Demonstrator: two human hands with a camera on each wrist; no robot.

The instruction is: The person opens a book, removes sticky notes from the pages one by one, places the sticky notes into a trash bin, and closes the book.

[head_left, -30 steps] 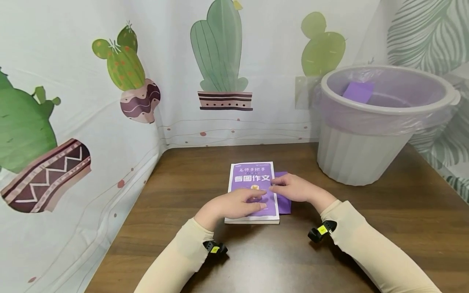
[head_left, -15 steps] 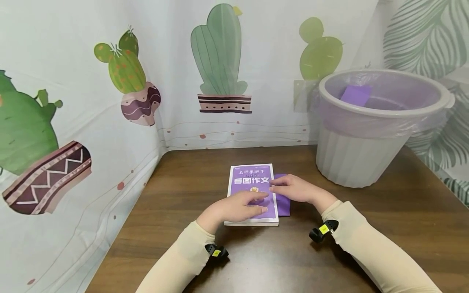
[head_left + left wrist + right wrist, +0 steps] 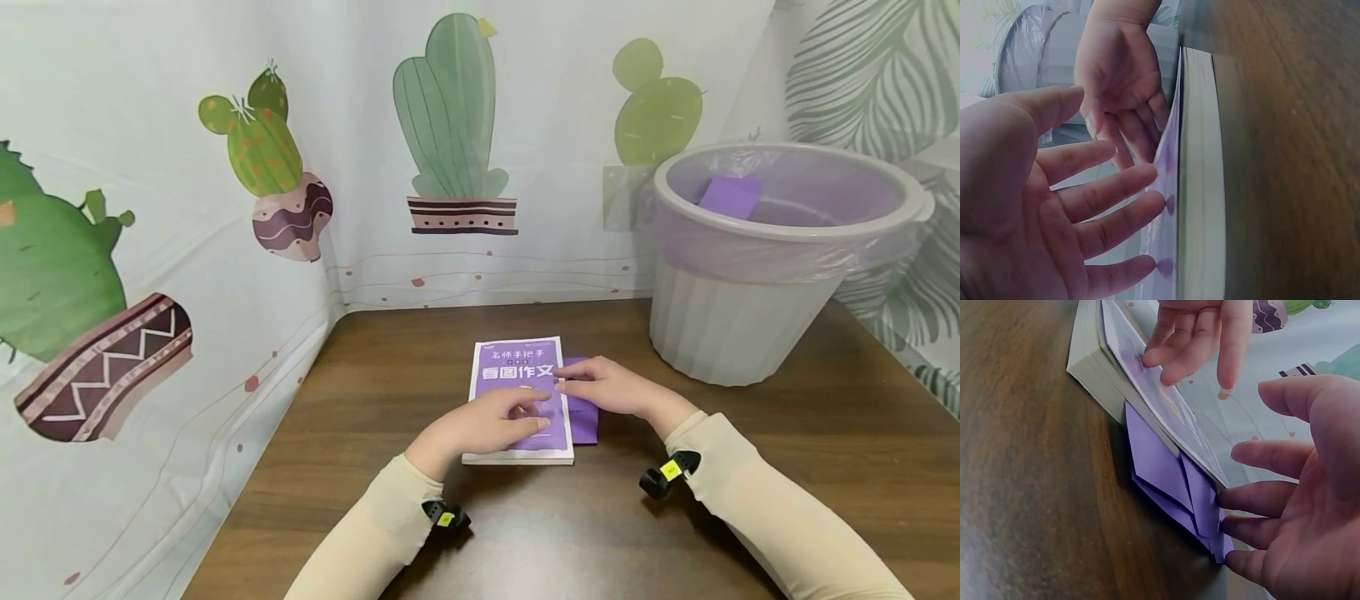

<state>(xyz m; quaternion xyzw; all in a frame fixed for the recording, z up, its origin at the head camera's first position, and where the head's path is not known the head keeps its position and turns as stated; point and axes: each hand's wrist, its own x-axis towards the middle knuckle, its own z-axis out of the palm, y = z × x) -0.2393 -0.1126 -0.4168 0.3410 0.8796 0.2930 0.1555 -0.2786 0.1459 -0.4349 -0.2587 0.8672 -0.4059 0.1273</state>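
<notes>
A book with a purple, white-bordered cover lies flat on the table. Across its lower cover rests my left hand, fingers spread; in the left wrist view the fingertips touch the cover. A folded piece of purple paper juts out from between the leaves along the book's right side. My right hand is over that paper, with its fingers extended and spread. Its lower fingertips meet the paper and the cover's edge in the right wrist view. The paper's inner part is hidden inside the book.
A large pale grey bin with a clear liner stands at the table's back right. Inside it, a purple sheet leans against the wall. A white cactus-print cloth hangs behind and to the left of the brown wooden table.
The head view has tilted slightly. Both hands, the book and the folded paper keep practically the same positions.
</notes>
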